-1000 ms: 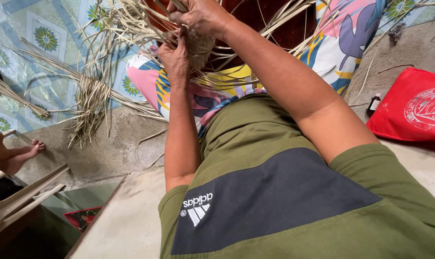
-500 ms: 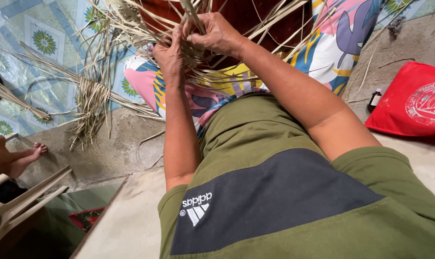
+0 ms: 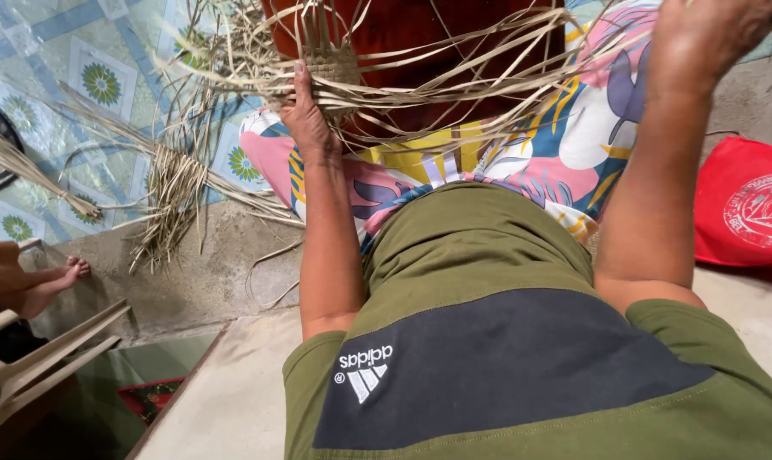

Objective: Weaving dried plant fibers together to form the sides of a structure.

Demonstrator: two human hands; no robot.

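A small woven patch of dried palm strips [image 3: 333, 70] rests on my lap near the top of the head view, with many loose strips fanning out from it. My left hand [image 3: 305, 115] grips the patch at its left edge. My right hand [image 3: 711, 32] is raised at the top right, closed around the ends of long strips [image 3: 488, 85] that stretch across from the patch. I wear an olive shirt and flowered shorts [image 3: 522, 183].
A bundle of dried palm strips [image 3: 169, 183] lies on the patterned floor at the left. A red bag [image 3: 748, 209] sits at the right. Another person's foot [image 3: 58, 277] and a chair frame [image 3: 45, 358] are at the lower left.
My right hand has left the woven patch and swung up to the right, drawing long strips out. The left hand stays on the patch.
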